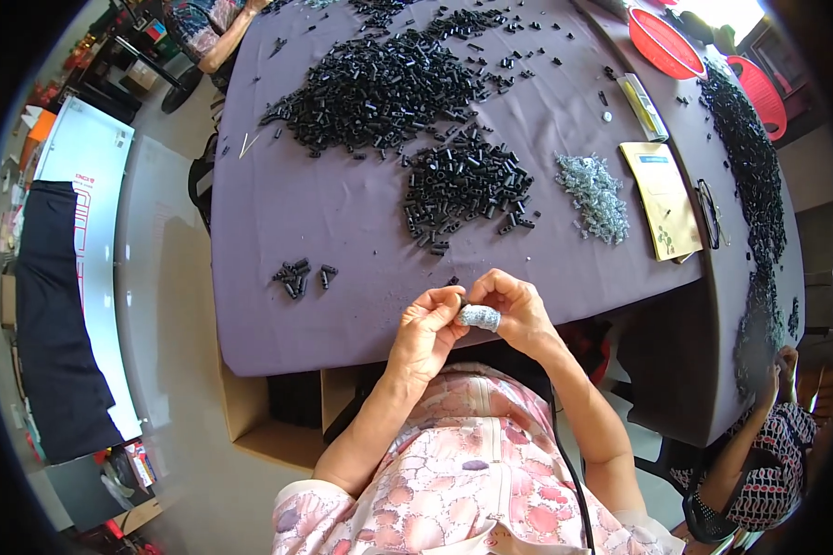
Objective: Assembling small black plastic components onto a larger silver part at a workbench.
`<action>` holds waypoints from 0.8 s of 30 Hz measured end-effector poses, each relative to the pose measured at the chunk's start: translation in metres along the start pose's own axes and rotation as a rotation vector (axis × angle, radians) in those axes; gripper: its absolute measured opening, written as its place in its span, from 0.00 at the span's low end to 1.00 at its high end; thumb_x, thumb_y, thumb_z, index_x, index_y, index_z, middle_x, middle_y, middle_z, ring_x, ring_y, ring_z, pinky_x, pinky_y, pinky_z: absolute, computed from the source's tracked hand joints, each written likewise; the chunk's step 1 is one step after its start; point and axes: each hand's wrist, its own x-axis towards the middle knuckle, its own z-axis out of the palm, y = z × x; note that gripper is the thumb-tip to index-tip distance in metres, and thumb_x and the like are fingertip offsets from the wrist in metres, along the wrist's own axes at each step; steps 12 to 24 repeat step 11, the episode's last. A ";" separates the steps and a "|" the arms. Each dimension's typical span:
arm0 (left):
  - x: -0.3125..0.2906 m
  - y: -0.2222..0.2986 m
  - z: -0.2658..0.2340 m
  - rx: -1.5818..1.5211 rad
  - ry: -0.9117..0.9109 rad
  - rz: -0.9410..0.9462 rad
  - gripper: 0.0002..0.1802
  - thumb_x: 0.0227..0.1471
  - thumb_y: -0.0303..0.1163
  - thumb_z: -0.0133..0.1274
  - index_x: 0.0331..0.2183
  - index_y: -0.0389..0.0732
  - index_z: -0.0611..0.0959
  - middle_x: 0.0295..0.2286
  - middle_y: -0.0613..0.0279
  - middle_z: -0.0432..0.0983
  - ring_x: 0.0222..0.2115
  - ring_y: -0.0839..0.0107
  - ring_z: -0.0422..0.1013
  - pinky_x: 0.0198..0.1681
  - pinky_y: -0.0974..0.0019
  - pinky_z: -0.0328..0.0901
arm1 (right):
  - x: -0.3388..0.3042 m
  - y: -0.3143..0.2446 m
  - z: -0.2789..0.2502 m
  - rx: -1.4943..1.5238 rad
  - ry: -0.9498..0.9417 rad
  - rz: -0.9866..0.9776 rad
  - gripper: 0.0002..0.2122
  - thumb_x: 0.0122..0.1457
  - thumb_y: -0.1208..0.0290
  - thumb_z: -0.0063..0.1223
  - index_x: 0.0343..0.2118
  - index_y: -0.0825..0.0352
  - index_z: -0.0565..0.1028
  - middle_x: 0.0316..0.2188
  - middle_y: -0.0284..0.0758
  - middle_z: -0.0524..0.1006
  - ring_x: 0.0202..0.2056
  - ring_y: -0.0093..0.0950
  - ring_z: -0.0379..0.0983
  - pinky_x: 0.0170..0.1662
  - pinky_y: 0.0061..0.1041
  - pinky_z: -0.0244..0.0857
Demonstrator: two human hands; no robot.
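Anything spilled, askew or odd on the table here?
Nothing clearly damaged. The small black cylindrical parts lie in loose heaps on the purple tablecloth, with strays scattered toward the far edge. A small clump sits apart near the left hand. Both hands meet at a small part; right hand has a taped thumb.

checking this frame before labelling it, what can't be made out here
Head view only:
- Small black part between the hands: mostly hidden by the fingertips of the left hand and right hand; its shape is unclear.
- Wrapped right thumb: covering too small to identify.
- Grey-clear pile: pieces too small to tell apart.
- Red baskets: washed out by glare.
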 end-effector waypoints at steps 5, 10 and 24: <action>0.001 0.024 -0.025 -0.078 -0.007 0.065 0.06 0.52 0.24 0.53 0.35 0.38 0.80 0.28 0.61 0.75 0.25 0.76 0.68 0.30 0.73 0.64 | 0.037 -0.014 0.003 -0.543 0.141 -0.261 0.09 0.48 0.82 0.55 0.34 0.67 0.74 0.27 0.37 0.73 0.26 0.30 0.71 0.32 0.26 0.66; 0.002 0.027 -0.023 -0.063 0.014 0.061 0.08 0.51 0.27 0.55 0.37 0.38 0.80 0.28 0.62 0.73 0.25 0.76 0.64 0.30 0.72 0.60 | 0.086 -0.017 0.006 -0.997 0.016 -0.500 0.14 0.42 0.83 0.50 0.34 0.64 0.76 0.30 0.36 0.71 0.40 0.37 0.70 0.41 0.32 0.65; 0.002 0.026 -0.025 -0.073 -0.004 0.065 0.10 0.51 0.26 0.55 0.38 0.38 0.80 0.28 0.61 0.74 0.25 0.75 0.64 0.31 0.73 0.60 | 0.091 -0.020 0.007 -1.105 -0.048 -0.444 0.13 0.42 0.81 0.52 0.34 0.63 0.76 0.31 0.37 0.72 0.40 0.37 0.69 0.43 0.32 0.64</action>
